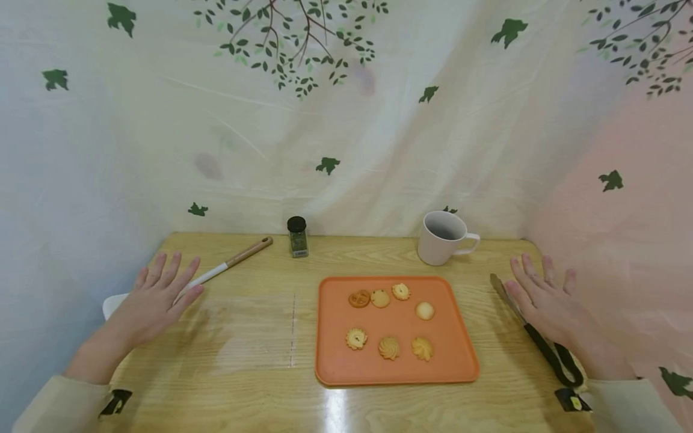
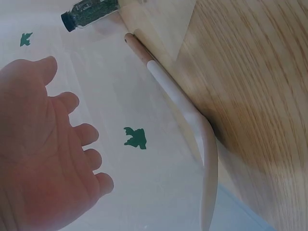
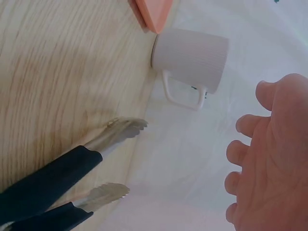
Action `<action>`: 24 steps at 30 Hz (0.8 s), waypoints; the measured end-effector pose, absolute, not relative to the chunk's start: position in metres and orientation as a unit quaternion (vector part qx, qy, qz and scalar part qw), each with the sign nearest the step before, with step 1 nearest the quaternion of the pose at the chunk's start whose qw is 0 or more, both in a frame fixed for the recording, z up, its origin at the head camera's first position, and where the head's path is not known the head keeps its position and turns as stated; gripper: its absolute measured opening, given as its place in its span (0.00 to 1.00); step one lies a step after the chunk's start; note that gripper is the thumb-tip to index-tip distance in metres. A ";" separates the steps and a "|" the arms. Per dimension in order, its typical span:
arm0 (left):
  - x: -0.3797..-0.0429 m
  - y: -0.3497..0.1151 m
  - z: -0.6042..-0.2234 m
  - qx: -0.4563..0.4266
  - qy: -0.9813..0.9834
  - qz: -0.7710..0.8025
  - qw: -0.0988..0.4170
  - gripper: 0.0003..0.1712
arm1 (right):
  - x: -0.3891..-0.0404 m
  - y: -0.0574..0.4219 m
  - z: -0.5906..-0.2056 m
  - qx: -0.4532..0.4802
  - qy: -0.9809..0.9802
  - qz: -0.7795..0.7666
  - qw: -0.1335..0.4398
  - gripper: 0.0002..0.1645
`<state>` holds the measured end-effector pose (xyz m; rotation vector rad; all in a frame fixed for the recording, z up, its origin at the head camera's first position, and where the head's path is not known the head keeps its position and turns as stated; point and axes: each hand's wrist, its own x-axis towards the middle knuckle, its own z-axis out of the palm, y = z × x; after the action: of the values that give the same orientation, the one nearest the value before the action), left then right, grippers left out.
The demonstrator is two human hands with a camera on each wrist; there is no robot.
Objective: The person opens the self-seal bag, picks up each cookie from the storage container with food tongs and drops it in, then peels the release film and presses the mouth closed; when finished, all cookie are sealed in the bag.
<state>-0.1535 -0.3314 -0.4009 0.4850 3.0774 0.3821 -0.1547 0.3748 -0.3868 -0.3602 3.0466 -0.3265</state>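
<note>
My left hand (image 1: 148,300) is held with fingers spread, above a white cooking utensil (image 1: 211,275) with a wooden grip, which lies slantwise on the table at the left. Its white head is partly hidden behind the hand in the head view; the left wrist view shows the utensil bent along its length. On the other side, my right hand (image 1: 557,307) is spread over a pair of tongs (image 1: 536,337) with black handles and scalloped metal tips. Neither hand holds anything. Between them, an orange tray (image 1: 397,373) bears several cookies (image 1: 389,347) of different shapes.
A small jar (image 1: 298,237) of green flakes with a black lid stands toward the back of the wooden table (image 1: 227,385). Behind the tray's right corner is a pale mug (image 1: 437,243), handle to the right. A leaf-patterned curtain (image 1: 346,198) encloses the back and sides.
</note>
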 end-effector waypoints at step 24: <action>-0.153 -0.328 -0.388 0.150 0.983 0.105 0.009 0.42 | -0.154 0.362 -0.386 -0.149 0.988 -0.042 -0.024 0.40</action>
<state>-0.1530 -0.3282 -0.3880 0.4684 3.0698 0.3287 -0.1541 0.3616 -0.3860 -0.4751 3.1508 -0.1330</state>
